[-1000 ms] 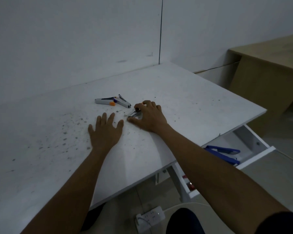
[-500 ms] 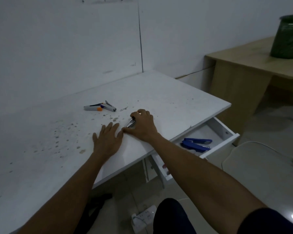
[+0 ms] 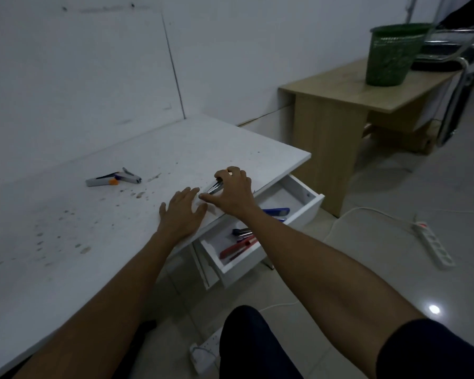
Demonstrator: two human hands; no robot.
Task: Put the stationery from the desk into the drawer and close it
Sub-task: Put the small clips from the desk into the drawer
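Observation:
My right hand (image 3: 234, 194) grips a small metal stationery piece (image 3: 214, 187), lifted slightly off the white desk (image 3: 66, 220) near its front right edge. My left hand (image 3: 182, 214) lies flat on the desk just left of it, fingers spread. Farther back on the desk lie a white marker with an orange cap (image 3: 100, 182) and a grey clip-like tool (image 3: 130, 176). Under the desk edge the white drawer (image 3: 308, 212) stands pulled out; inside are a blue stapler (image 3: 277, 212), a red cutter (image 3: 236, 248) and a dark item (image 3: 241, 232).
A wooden side table (image 3: 340, 105) with a green mesh bin (image 3: 393, 54) stands to the right, beside a chair frame (image 3: 460, 77). A white power strip (image 3: 433, 244) and its cable lie on the tiled floor. Another strip (image 3: 205, 351) sits near my knee.
My right hand has drawn the metal piece along the desk toward the front right edge above the drawer. My left hand stayed flat. The view swung right, showing more of the drawer.

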